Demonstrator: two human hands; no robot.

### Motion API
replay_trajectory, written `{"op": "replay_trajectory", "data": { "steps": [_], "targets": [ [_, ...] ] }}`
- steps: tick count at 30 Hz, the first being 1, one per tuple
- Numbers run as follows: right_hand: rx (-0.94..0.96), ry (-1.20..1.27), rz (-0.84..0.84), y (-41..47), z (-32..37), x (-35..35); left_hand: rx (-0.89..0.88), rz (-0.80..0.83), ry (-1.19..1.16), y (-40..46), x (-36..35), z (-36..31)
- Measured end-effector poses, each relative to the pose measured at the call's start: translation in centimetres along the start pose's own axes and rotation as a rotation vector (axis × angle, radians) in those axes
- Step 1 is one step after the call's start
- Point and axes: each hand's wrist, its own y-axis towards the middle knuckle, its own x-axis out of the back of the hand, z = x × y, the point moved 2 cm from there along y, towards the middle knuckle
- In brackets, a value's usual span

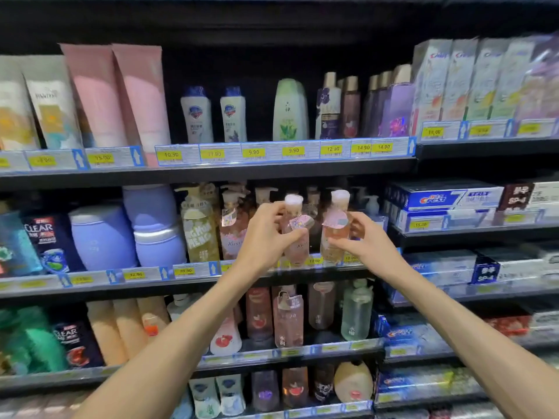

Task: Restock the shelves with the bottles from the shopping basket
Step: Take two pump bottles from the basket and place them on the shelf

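Both hands are up at the middle shelf (pixel 193 281), each gripping a pink bottle. The left hand (pixel 266 234) curls round the left bottle (pixel 295 234), the right hand (pixel 361 237) round the right bottle (pixel 335 234). Both bottles stand upright, bases at the shelf's front lip, so each needs only a push straight back. Nearby labels read "CLEAR" (pixel 39 229) and "Crest" (pixel 434 198); price tags read 10.30 (pixel 169 154) and 9.90 (pixel 253 152).
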Motion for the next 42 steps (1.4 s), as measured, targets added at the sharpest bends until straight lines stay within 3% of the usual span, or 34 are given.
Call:
{"op": "replay_trajectory", "data": {
  "steps": [14, 25, 32, 42],
  "targets": [
    [-0.007, -0.029, -0.066, 2.7, -2.4, 0.1, -0.037, -0.093, 0.135, 4.2, -5.1, 1.9],
    [-0.01, -0.094, -0.079, 3.9, -3.1, -0.6, 0.124, -0.047, 0.096, 3.3, -7.5, 4.2],
    [-0.075, -0.182, -0.047, 5.1, -4.5, -2.0, 0.094, 0.012, 0.079, 2.6, -7.8, 4.8],
    [-0.074, -0.234, -0.014, 4.9, -4.9, -3.4, -0.015, -0.14, 0.255, 0.7, -8.8, 5.5]
  ]
}}
